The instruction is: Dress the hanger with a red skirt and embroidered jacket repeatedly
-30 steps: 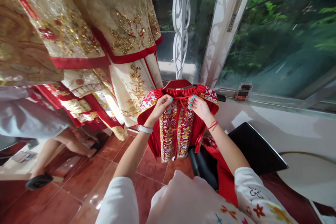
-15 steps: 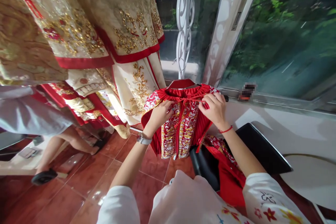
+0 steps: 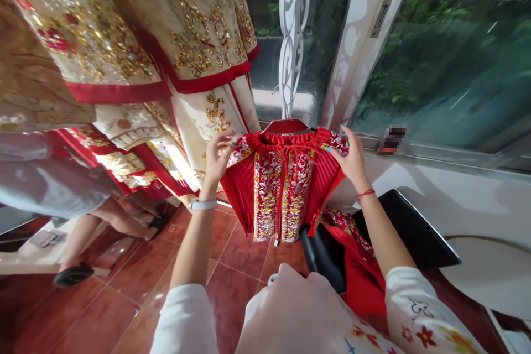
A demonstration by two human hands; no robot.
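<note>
A red pleated skirt (image 3: 286,182) with silver and gold embroidered panels hangs on a red hanger (image 3: 285,125) hooked on a white ornamental window grille (image 3: 291,27). My left hand (image 3: 218,157) grips the left end of its waistband. My right hand (image 3: 352,157) holds the right end of the waistband, fingers spread over the cloth. A thin red tie hangs down the middle of the skirt between my hands.
Cream and gold embroidered garments (image 3: 124,38) with red trim hang at the left. Another person's legs (image 3: 103,227) in black shoes stand on the red tile floor. A black chair (image 3: 398,232) with red cloth (image 3: 357,265) on it is at the right, below a window sill.
My hands have moved apart from the tie at the middle of the waistband to its two ends. The skirt now hangs spread wider.
</note>
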